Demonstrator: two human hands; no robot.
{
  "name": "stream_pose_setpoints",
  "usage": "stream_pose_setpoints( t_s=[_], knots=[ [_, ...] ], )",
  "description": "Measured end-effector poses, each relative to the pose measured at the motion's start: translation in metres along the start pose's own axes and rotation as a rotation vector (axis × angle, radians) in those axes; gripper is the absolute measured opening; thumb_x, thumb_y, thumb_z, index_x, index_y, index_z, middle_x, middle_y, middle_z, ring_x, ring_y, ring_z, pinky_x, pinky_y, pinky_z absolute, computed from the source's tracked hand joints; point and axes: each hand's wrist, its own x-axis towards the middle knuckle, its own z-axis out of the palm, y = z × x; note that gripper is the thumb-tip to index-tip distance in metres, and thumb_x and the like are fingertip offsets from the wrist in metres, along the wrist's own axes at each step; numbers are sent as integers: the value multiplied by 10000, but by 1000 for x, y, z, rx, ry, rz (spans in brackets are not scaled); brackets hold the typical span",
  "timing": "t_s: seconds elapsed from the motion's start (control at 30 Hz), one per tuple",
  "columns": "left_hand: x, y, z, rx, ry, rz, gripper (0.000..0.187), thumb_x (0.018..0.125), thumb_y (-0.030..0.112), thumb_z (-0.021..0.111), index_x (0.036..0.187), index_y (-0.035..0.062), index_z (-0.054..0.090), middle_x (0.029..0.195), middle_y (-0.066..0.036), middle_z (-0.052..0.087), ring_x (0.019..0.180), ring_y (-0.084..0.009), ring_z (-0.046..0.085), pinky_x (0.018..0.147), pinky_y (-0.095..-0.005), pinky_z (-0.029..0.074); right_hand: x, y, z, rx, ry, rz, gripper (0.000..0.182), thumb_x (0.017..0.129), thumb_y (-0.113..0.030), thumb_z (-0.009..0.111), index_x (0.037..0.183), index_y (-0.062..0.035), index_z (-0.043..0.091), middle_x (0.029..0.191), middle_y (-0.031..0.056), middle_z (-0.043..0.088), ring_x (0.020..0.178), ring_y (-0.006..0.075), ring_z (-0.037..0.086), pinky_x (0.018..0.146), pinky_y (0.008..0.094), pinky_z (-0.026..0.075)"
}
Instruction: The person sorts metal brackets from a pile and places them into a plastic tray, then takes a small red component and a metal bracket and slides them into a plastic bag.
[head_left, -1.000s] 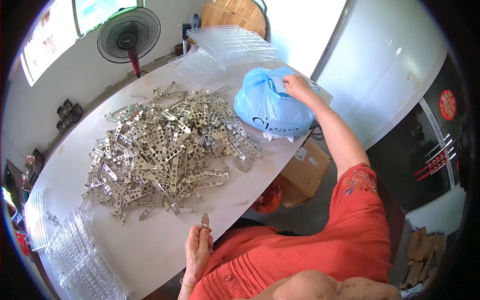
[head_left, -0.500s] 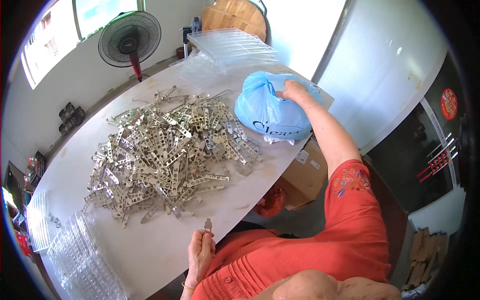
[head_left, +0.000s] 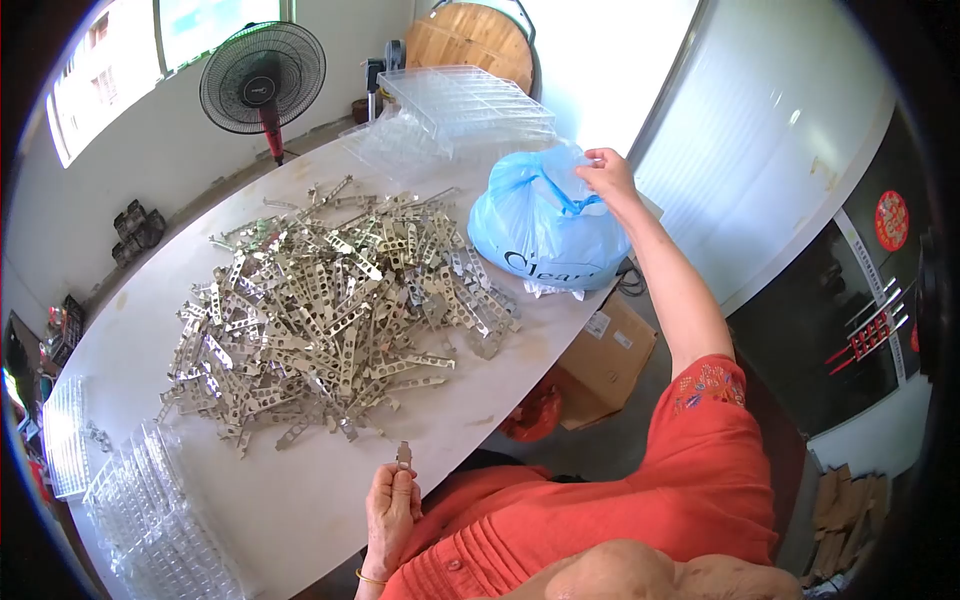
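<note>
My left hand (head_left: 391,508), near the front table edge, is closed on a small metal bracket (head_left: 403,455), which sticks up between thumb and fingers. On the far right of the table, my right hand (head_left: 608,180) pinches the upper edge of a full blue plastic bag (head_left: 535,228) with dark lettering. The bag's mouth is partly pulled open; what lies inside is hidden. A large heap of perforated metal strips (head_left: 320,310) covers the middle of the table (head_left: 300,520), between the bag and my left hand.
Clear plastic trays (head_left: 470,105) are stacked at the back, and more clear trays (head_left: 165,510) lie front left. A standing fan (head_left: 262,85) is behind the table. Below the right edge are a cardboard box (head_left: 610,360) and a red plastic bag (head_left: 532,412).
My right hand has drawn back from the bag's top, slightly up and right, pulling its edge outward so the mouth is wider. The left hand still holds the metal bracket.
</note>
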Motion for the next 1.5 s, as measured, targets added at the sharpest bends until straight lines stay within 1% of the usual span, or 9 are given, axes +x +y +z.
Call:
stream_pose_setpoints(
  t_s=[0.1, 0.17, 0.3, 0.4, 0.6, 0.67, 0.93, 1.07, 1.5],
  knots=[
    [3, -1, -2, -56, -10, 31, 167, 1062, 185, 480, 995, 42, 535, 665, 1, 502, 532, -73, 439, 499, -223, 389, -25, -25, -19, 281, 150, -127, 465, 774, -121, 777, 1179, 15, 592, 921, 69, 674, 830, 146, 646, 745, 297, 529],
    [4, -2, -4, -58, -17, 59, 167, 1061, 181, 479, 991, 45, 545, 682, 0, 527, 557, -69, 460, 522, -221, 395, -46, -54, -28, 460, 385, -409, 344, 827, -76, 751, 1122, -1, 592, 889, 39, 645, 792, 115, 614, 741, 268, 522],
    [0, 11, 0, 91, 3, 146, 164, 1055, 168, 484, 998, 53, 585, 756, -12, 622, 638, -62, 526, 571, -214, 399, -96, -125, -44, 721, 355, -502, 247, 869, -65, 731, 1077, -19, 606, 922, 42, 652, 787, 115, 619, 746, 253, 522],
    [1, 26, 5, 187, -9, 203, 173, 1052, 173, 483, 1042, 55, 608, 879, -24, 679, 704, -60, 556, 591, -204, 397, -136, -145, -26, 883, -97, -239, 123, 903, -70, 716, 991, -53, 632, 892, 43, 659, 746, 119, 630, 720, 264, 540],
    [-2, 46, 0, -31, -9, 221, 258, 1044, 244, 487, 1125, 34, 613, 1085, -39, 669, 806, -50, 559, 620, -205, 391, -234, -152, 71, 960, -563, -13, 103, 908, -77, 717, 964, -74, 631, 873, 39, 667, 721, 104, 633, 653, 265, 551],
    [-2, 42, -10, -124, 2, 215, 249, 1045, 231, 491, 1058, 18, 618, 1158, -86, 644, 941, -122, 607, 757, -259, 480, -260, -153, 97, 996, -660, 30, 101, 914, -72, 710, 975, -77, 630, 848, 38, 667, 684, 105, 633, 643, 258, 551],
    [7, 23, -28, -347, 187, 265, 237, 1051, 212, 513, 1057, -2, 617, 1199, -134, 632, 1095, -220, 621, 986, -396, 508, -325, -164, 140, 946, -692, -24, 98, 923, -34, 690, 973, -63, 611, 844, 20, 660, 703, 93, 648, 643, 237, 548],
    [7, 25, -36, -398, 200, 271, 237, 1048, 203, 519, 1087, -8, 620, 1189, -141, 648, 1093, -221, 623, 976, -391, 512, -336, -167, 140, 896, -621, -168, 111, 922, -24, 691, 974, -47, 595, 839, 9, 660, 700, 68, 640, 639, 225, 549],
    [6, 21, -50, -332, 223, 184, 196, 1037, 176, 545, 1050, 8, 646, 1039, -82, 697, 956, -161, 649, 856, -288, 507, -360, -167, 143, 915, -828, -25, 114, 934, -73, 698, 1002, -55, 609, 880, 23, 657, 721, 68, 633, 634, 226, 540]
  ],
)
